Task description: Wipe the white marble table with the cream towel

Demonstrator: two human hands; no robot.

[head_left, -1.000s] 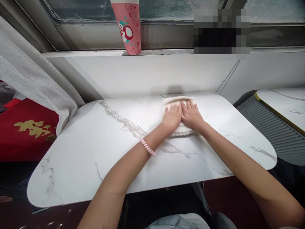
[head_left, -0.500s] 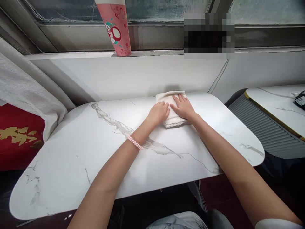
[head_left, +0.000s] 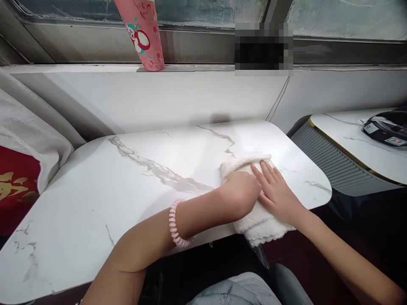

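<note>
Head view looked down at both hands pressed on a white fluffy cloth (head_left: 259,222) at the near edge of a white marble-patterned surface (head_left: 127,186). That cloth lay toward the right end of the surface, and its near part drooped over the edge, just in front of the person's lap. Left hand (head_left: 240,192) rested on the cloth's left part with the fingers curled under into a loose fist, knuckles down; whether it gripped any fabric could not be told. A pink coiled hair tie (head_left: 175,224) circled the left wrist. Right hand (head_left: 276,192) lay flat and open on the cloth, palm down, fingers stretched toward the far folded edge, gripping nothing. The two hands touched each other side by side. On the window ledge behind the surface, well apart from the hands, stood a pink cup (head_left: 141,34) with a cartoon figure printed on it. A pale curtain (head_left: 28,131) hung at the left, with a red cloth bearing gold marks (head_left: 14,186) beneath it. At the right, a second marble-patterned top (head_left: 343,135) carried a dark object (head_left: 386,127) with stickers, too cropped to identify.
</note>
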